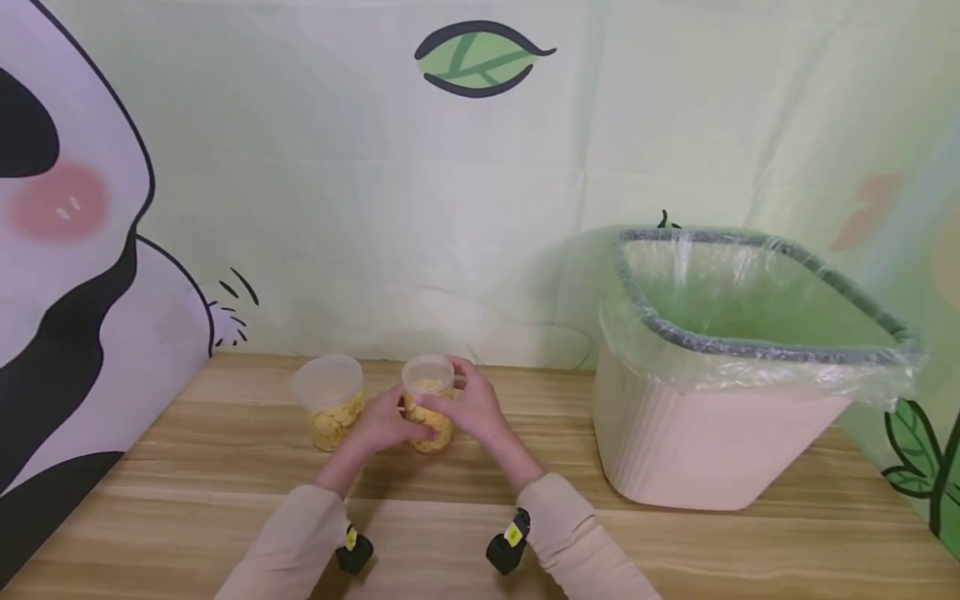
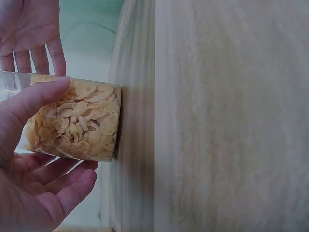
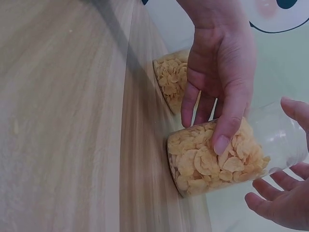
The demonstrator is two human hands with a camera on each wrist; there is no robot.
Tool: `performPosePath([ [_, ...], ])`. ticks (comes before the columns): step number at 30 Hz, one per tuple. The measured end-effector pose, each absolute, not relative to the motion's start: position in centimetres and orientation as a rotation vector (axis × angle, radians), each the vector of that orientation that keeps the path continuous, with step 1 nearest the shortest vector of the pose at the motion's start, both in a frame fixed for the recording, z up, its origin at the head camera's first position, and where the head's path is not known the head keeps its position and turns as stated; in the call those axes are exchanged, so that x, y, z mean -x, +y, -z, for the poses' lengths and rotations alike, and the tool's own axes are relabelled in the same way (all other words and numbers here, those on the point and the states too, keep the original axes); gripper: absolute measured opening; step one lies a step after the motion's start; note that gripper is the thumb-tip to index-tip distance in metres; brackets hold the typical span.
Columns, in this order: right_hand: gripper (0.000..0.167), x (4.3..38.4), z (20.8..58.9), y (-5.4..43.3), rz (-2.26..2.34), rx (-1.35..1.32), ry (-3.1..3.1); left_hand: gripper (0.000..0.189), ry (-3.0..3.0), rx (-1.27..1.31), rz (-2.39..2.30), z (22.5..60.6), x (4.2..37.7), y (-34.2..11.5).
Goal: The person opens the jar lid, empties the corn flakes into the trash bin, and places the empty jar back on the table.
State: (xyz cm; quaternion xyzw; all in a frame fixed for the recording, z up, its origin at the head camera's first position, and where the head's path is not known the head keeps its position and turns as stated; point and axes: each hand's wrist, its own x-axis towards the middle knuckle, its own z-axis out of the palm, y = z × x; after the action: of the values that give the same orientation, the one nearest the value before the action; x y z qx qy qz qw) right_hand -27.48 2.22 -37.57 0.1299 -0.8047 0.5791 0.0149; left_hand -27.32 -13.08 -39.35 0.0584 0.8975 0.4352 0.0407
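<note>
A clear plastic jar of corn flakes (image 1: 430, 443) stands on the wooden table, with a pale lid on top. My left hand (image 1: 387, 421) grips its lower part, thumb (image 2: 50, 94) across the near side and fingers behind. Around the jar's upper end is my right hand (image 1: 474, 404), its thumb and loosely extended fingers spread to either side. In the right wrist view, its fingers (image 3: 273, 193) lie close by the jar's top. Just left of my left hand is a wider lidded jar (image 1: 327, 404), also holding corn flakes.
To the right stands a pale pink trash bin (image 1: 697, 442), lined with a clear plastic bag and topped by a grey rim. A printed cloth backdrop (image 1: 360, 208) hangs behind the wooden table (image 1: 420, 550). A small black device (image 1: 354, 552) sits at my left wrist.
</note>
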Motion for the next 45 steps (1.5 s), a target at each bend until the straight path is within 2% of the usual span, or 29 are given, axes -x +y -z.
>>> performPosePath([
  [12,0.07,27.2,37.1,3.0,-1.82,-0.41,-2.466,0.072,2.774,-0.186,-1.343,39.2,27.2,-12.8],
  [22,0.07,26.5,36.7,4.0,-1.953,-0.378,-2.414,0.078,2.751,-0.16,-1.418,38.5,26.2,-12.4],
  [33,0.068,24.6,34.8,4.8,-2.108,-0.44,-2.333,0.075,2.814,-0.253,-1.435,38.0,25.1,-12.5],
  [45,0.068,24.2,35.4,5.2,-2.228,-0.516,-2.233,0.074,2.913,-0.352,-1.491,37.2,23.2,-12.9],
])
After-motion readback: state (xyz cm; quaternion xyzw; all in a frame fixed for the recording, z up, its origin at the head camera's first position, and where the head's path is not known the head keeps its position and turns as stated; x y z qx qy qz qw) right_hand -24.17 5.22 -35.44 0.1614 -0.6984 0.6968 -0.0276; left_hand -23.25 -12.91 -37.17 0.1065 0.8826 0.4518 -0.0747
